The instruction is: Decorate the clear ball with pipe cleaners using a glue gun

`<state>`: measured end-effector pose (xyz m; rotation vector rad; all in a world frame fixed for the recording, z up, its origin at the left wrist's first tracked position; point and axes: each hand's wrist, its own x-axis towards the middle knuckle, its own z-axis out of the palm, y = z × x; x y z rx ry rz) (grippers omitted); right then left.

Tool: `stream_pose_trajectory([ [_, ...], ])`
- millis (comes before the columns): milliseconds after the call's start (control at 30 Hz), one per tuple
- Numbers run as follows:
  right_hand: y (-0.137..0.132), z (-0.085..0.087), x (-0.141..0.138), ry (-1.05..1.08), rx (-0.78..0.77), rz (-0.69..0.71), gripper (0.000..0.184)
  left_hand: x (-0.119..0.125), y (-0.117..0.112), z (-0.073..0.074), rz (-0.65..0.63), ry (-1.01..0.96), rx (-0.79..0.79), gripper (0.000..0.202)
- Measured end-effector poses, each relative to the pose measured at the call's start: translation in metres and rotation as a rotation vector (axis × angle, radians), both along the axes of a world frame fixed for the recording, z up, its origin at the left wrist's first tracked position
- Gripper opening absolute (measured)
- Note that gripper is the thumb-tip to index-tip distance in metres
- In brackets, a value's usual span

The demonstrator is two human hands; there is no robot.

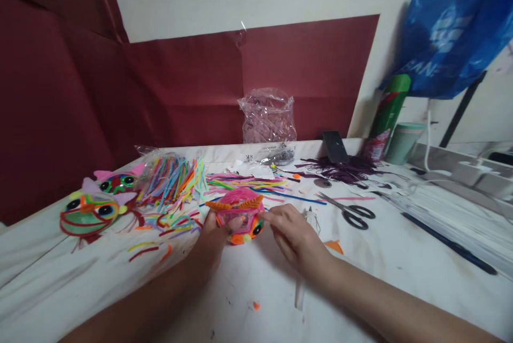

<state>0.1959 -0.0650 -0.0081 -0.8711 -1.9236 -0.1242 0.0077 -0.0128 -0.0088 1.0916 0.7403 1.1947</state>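
Observation:
A pink pipe-cleaner animal face with orange ears and a round dark eye is held just above the table. My left hand grips its left side, the thumb lying across the front. At its right edge, my right hand has its index fingertip against the rim, the other fingers bent underneath. Partly behind my right hand lies a white tool with a pointed tip, perhaps a glue gun. A translucent stick lies below my right wrist. Nearby is an orange scrap.
Two similar colourful faces sit at the left. Bundled pipe cleaners and loose offcuts lie beside them. On the right are scissors, purple strands, a dark pen-like stick, a green bottle and a cup.

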Motion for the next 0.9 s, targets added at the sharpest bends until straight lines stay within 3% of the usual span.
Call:
stream_pose_trajectory([
  [133, -0.001, -0.002, -0.004, -0.037, -0.005, -0.008, 0.048, 0.001, -0.001, 0.001, -0.007, 0.004, -0.007, 0.069],
  [333, 0.002, 0.006, 0.000, 0.384, -0.401, -0.024, 0.013, 0.000, 0.000, 0.004, 0.029, 0.014, -0.039, 0.074],
  [467, 0.003, 0.012, 0.002, 0.546, -0.642, -0.066, 0.021, -0.001, 0.003, 0.001, 0.045, 0.022, -0.041, 0.072],
  [567, 0.001, 0.014, 0.001, 0.527, -0.701, -0.056, 0.025, -0.002, 0.004, 0.000, 0.051, 0.053, -0.045, 0.071],
  [700, -0.002, 0.011, -0.001, 0.362, -0.581, -0.118, 0.033, -0.001, 0.002, 0.000, 0.051, 0.047, -0.050, 0.069],
  [800, -0.002, 0.006, 0.000, 0.210, -0.328, -0.087, 0.017, 0.000, -0.002, 0.002, 0.034, 0.036, -0.055, 0.070],
  [900, -0.001, 0.000, 0.000, 0.005, -0.070, -0.051, 0.030, 0.001, -0.005, 0.002, -0.013, 0.038, -0.038, 0.068],
])
